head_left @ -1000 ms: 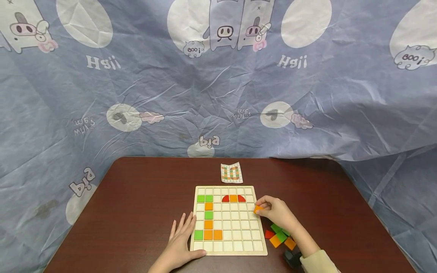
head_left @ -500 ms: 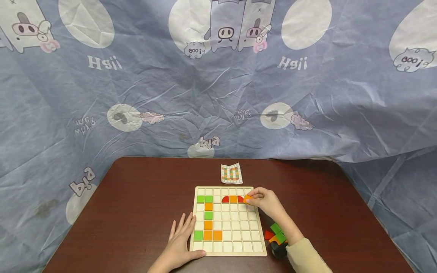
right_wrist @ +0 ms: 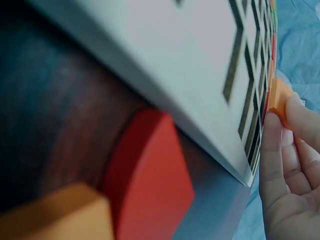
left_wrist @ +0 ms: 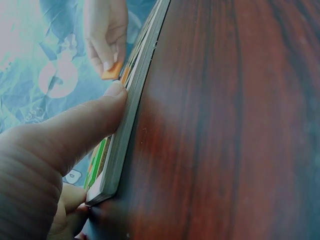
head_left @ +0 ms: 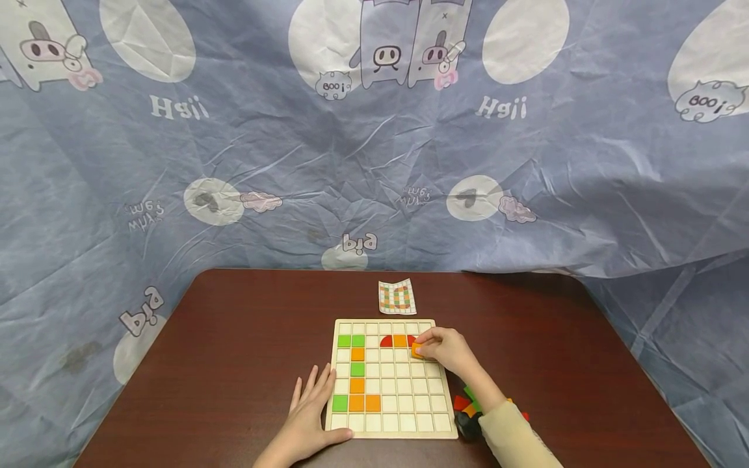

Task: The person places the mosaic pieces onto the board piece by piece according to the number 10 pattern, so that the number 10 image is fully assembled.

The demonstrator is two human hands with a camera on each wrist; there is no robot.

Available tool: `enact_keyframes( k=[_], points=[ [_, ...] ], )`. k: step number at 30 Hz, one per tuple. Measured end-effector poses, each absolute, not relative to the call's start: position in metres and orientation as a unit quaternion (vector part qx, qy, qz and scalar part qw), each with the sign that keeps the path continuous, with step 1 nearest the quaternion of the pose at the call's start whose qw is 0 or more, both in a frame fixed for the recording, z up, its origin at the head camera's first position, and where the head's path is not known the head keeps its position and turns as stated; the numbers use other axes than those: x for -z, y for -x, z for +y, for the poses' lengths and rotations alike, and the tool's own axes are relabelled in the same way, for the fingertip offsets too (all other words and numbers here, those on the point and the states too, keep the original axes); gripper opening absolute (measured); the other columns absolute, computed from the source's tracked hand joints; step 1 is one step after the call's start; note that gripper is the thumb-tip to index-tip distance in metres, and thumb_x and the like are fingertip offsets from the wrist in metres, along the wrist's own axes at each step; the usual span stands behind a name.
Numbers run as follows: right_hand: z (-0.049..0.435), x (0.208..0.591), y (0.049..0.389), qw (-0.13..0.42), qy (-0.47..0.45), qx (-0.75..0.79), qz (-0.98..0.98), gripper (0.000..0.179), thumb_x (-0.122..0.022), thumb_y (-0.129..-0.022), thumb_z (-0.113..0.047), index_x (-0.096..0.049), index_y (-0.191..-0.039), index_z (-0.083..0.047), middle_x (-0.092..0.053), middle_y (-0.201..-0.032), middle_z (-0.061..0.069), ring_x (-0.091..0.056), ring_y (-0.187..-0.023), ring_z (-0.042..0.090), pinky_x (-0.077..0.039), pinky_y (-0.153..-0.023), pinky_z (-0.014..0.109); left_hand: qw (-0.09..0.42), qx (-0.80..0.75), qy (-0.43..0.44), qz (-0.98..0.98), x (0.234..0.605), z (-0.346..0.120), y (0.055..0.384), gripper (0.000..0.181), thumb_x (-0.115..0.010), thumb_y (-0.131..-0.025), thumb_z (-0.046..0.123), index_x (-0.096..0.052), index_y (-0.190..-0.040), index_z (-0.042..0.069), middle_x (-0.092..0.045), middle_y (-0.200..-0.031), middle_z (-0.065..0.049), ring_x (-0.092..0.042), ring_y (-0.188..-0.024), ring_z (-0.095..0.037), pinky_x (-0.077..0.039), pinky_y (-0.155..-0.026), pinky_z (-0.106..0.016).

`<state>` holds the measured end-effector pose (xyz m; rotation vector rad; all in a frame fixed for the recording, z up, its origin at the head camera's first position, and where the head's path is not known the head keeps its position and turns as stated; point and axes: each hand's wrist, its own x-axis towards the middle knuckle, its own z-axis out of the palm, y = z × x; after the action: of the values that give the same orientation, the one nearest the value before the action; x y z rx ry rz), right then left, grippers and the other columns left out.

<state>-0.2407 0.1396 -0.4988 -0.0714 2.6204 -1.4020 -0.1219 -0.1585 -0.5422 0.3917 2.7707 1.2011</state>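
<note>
My right hand (head_left: 446,350) pinches an orange square tile (head_left: 417,351) between thumb and fingers, over the right part of the white grid board (head_left: 389,422), just below the red quarter-round pieces. The right wrist view shows the same orange tile (right_wrist: 280,100) gripped at its edges. Fingers spread, my left hand (head_left: 307,413) rests along the board's lower left corner, and its thumb (left_wrist: 95,125) lies on the near edge. Green tiles (head_left: 344,340) and orange tiles (head_left: 357,385) sit in the left columns. A red piece (head_left: 386,341) and an orange tile (head_left: 400,340) lie in the second row.
Loose green, orange and red pieces (head_left: 459,403) lie right of the board, partly hidden by my right sleeve and a black object (head_left: 468,426) at the wrist. A small printed pattern sheet (head_left: 396,297) lies behind the board. A patterned cloth (head_left: 374,162) hangs beyond the table.
My right hand has carried the orange tile left from the board's right edge, up to the second row, then slightly down below the red piece. The left hand has stayed in place.
</note>
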Motion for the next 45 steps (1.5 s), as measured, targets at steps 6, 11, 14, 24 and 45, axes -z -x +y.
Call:
enact_keyframes(
  k=[6,11,14,24,45],
  points=[
    [0.133,0.500,0.240,0.057,0.043,0.417,0.906,0.009,-0.080,-0.079,-0.006,-0.074,-0.081,-0.012,-0.068,-0.075,-0.003,-0.059,-0.066,0.009,-0.050,-0.063,0.025,0.049,-0.389,-0.129,0.911,0.541,-0.158,0.122,0.113,-0.082,-0.072,0.053,-0.026,-0.156,0.004,-0.018,-0.164,-0.015,-0.004,-0.153,-0.040,0.027,-0.113,-0.026],
    [0.129,0.498,0.238,0.026,0.072,0.372,0.925,0.011,-0.082,-0.077,-0.006,-0.074,-0.075,-0.013,-0.060,-0.079,-0.002,-0.053,-0.067,0.010,-0.046,-0.062,0.023,0.056,-0.393,-0.125,0.909,0.541,-0.159,0.122,0.113,-0.082,-0.072,0.053,-0.024,-0.156,0.004,-0.016,-0.165,-0.015,-0.002,-0.153,-0.039,0.021,-0.118,-0.042],
    [0.128,0.498,0.237,0.017,0.076,0.353,0.932,0.012,-0.082,-0.077,-0.006,-0.072,-0.073,-0.012,-0.059,-0.079,0.000,-0.051,-0.068,0.010,-0.045,-0.062,0.024,0.058,-0.393,-0.124,0.909,0.541,-0.159,0.122,0.113,-0.081,-0.072,0.054,-0.024,-0.156,0.004,-0.016,-0.165,-0.015,-0.002,-0.153,-0.039,0.016,-0.119,-0.051],
    [0.130,0.495,0.234,0.036,0.042,0.380,0.923,0.010,-0.080,-0.079,-0.008,-0.071,-0.080,-0.009,-0.063,-0.074,-0.002,-0.056,-0.066,0.010,-0.048,-0.061,0.024,0.058,-0.390,-0.125,0.910,0.540,-0.159,0.123,0.114,-0.081,-0.072,0.056,-0.024,-0.156,0.005,-0.016,-0.165,-0.015,-0.001,-0.153,-0.039,0.011,-0.118,-0.058],
    [0.223,0.467,0.205,0.081,0.029,0.417,0.905,0.023,-0.074,-0.088,-0.021,-0.072,-0.104,-0.005,-0.072,-0.093,0.004,-0.066,-0.081,0.012,-0.055,-0.073,0.026,0.061,-0.386,-0.119,0.913,0.539,-0.158,0.123,0.113,-0.082,-0.071,0.053,-0.025,-0.156,0.004,-0.018,-0.164,-0.016,-0.003,-0.153,-0.039,0.009,-0.118,-0.060]
  ],
)
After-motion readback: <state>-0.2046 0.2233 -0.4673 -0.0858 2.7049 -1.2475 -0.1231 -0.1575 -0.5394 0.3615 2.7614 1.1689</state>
